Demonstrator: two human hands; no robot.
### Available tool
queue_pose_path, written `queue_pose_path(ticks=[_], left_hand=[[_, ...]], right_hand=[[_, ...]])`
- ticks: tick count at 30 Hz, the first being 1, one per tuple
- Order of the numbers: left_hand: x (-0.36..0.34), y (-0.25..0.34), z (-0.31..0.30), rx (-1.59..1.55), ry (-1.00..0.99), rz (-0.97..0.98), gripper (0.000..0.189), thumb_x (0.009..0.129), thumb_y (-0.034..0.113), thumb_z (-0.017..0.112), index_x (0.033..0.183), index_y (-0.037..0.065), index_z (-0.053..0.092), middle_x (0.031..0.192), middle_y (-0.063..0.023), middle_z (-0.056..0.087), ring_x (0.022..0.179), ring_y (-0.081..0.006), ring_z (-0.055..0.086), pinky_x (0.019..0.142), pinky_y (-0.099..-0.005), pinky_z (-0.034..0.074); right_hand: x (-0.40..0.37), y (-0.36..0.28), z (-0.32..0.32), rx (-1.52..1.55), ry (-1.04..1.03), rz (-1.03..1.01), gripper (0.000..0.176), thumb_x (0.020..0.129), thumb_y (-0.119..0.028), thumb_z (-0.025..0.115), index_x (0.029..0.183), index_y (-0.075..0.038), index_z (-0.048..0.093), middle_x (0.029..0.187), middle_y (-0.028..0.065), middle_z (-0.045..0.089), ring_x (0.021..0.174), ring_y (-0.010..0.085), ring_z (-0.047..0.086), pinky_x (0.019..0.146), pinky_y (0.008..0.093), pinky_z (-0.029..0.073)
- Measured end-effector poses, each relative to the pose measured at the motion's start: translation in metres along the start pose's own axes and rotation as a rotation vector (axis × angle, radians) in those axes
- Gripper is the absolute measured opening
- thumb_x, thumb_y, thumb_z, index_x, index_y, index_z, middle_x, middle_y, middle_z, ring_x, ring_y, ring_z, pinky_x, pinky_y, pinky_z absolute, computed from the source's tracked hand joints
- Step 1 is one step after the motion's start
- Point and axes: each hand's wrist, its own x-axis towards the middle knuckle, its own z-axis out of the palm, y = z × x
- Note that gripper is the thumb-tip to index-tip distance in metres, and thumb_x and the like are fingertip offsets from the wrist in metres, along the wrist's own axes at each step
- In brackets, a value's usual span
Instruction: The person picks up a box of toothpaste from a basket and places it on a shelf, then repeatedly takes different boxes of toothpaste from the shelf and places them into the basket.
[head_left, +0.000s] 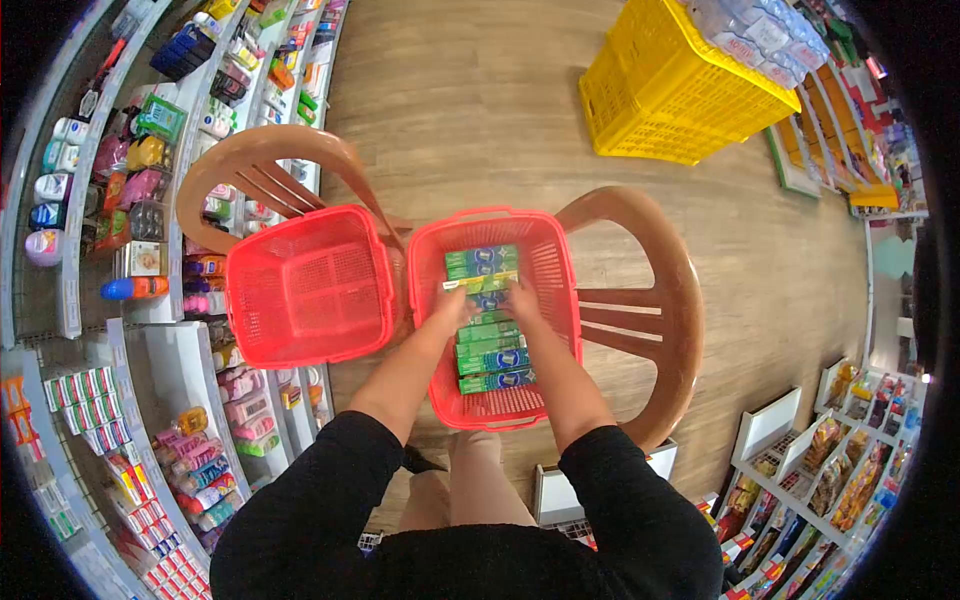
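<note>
Both my hands reach into the red plastic basket (490, 216) in front of me. My left hand (457, 305) grips the left end of a green toothpaste box (484, 283) with a pale yellow side. At its right end, my right hand (521, 299) holds the same box. The box lies crosswise, level with the row of similar green boxes (495, 360) lined up in the basket. Some of that row is hidden under my hands and forearms. The fingers are partly blurred.
A second red basket (325, 285), with nothing in it, rests on a brown plastic chair (275, 150) to the left. Another brown chair (670, 310) supports the filled basket. Stocked shelves (150, 200) line the left side. Yellow crates (670, 90) carry packed bottles (765, 35).
</note>
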Motion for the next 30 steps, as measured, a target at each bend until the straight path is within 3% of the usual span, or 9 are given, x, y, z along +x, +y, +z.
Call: queue_pose_path(ticks=[7,9,11,13,17,19,24,27,30], left_hand=[[-0.028,-0.046,0.001,-0.220,-0.211,-0.122,0.041,0.086,0.041,0.062,0.117,0.024,0.042,0.092,-0.0058,0.056,0.086,-0.0215,0.062,0.061,-0.0298,0.044],[-0.056,-0.054,0.010,-0.521,-0.297,-0.281,0.041,0.085,0.047,0.062,0.110,0.018,0.049,0.092,-0.0072,0.055,0.094,-0.0214,0.060,0.060,-0.0310,0.044],[-0.088,-0.054,0.020,-0.644,-0.320,-0.296,0.047,0.084,0.054,0.058,0.111,0.016,0.050,0.096,-0.0083,0.057,0.097,-0.0209,0.059,0.066,-0.0345,0.045],[-0.118,-0.045,0.023,-0.774,-0.348,-0.307,0.054,0.084,0.061,0.054,0.112,0.015,0.052,0.099,-0.0093,0.059,0.100,-0.0204,0.058,0.072,-0.0379,0.047],[-0.149,-0.018,0.009,-0.912,-0.733,-0.014,0.083,0.081,0.079,0.032,0.127,0.011,0.045,0.137,-0.0207,0.046,0.120,-0.0390,0.048,0.103,-0.0560,0.033],[-0.190,-0.007,-0.013,-0.989,-0.742,0.063,0.085,0.086,0.073,0.029,0.139,0.007,0.032,0.141,-0.0258,0.038,0.128,-0.0403,0.041,0.108,-0.0543,0.030],[-0.260,-0.001,-0.063,-0.884,-0.757,0.239,0.080,0.092,0.059,0.039,0.146,0.002,0.022,0.142,-0.0258,0.037,0.130,-0.0386,0.040,0.105,-0.0489,0.037],[-0.305,-0.020,-0.102,-0.845,-0.765,0.434,0.073,0.094,0.051,0.043,0.143,-0.001,0.028,0.142,-0.0216,0.040,0.128,-0.0362,0.043,0.102,-0.0461,0.041],[-0.366,-0.044,-0.146,-0.893,-0.638,0.580,0.043,0.090,0.032,0.057,0.127,0.014,0.047,0.135,-0.0152,0.049,0.123,-0.0339,0.049,0.101,-0.0481,0.042]], right_hand=[[-0.016,-0.001,0.020,0.021,0.239,-0.073,0.046,0.086,-0.032,0.063,0.123,-0.016,0.041,0.105,0.0142,0.060,0.088,0.0319,0.063,0.073,0.0475,0.051],[-0.029,-0.006,0.021,-0.294,0.356,-0.484,0.049,0.083,-0.025,0.066,0.123,-0.011,0.040,0.109,0.0190,0.059,0.094,0.0345,0.062,0.079,0.0451,0.050],[-0.078,-0.041,0.035,-0.371,0.361,-0.538,0.050,0.077,-0.014,0.070,0.120,-0.009,0.046,0.101,0.0217,0.061,0.096,0.0387,0.060,0.082,0.0456,0.047],[-0.105,-0.053,0.046,-0.514,0.185,-1.006,0.047,0.073,-0.004,0.068,0.117,-0.009,0.051,0.106,0.0193,0.059,0.105,0.0375,0.057,0.089,0.0453,0.046],[-0.200,-0.073,0.047,-0.686,-0.189,-1.099,0.047,0.075,-0.007,0.067,0.120,-0.010,0.054,0.114,0.0190,0.057,0.113,0.0371,0.053,0.092,0.0439,0.045],[-0.222,-0.064,0.041,-0.732,-0.358,-1.530,0.048,0.069,-0.002,0.068,0.116,-0.009,0.057,0.114,0.0147,0.057,0.113,0.0362,0.053,0.097,0.0457,0.043],[-0.305,-0.056,0.031,-0.870,-0.585,-1.686,0.037,0.077,-0.009,0.061,0.113,-0.014,0.061,0.114,0.0087,0.058,0.119,0.0322,0.051,0.099,0.0561,0.040],[-0.351,-0.057,0.037,-0.957,-0.699,-1.786,0.031,0.079,-0.011,0.058,0.110,-0.014,0.062,0.115,0.0075,0.058,0.121,0.0316,0.050,0.101,0.0576,0.037],[-0.382,-0.045,0.054,-0.971,-0.779,-1.866,0.029,0.078,-0.012,0.059,0.106,-0.017,0.063,0.119,0.0045,0.059,0.122,0.0300,0.050,0.105,0.0610,0.029]])
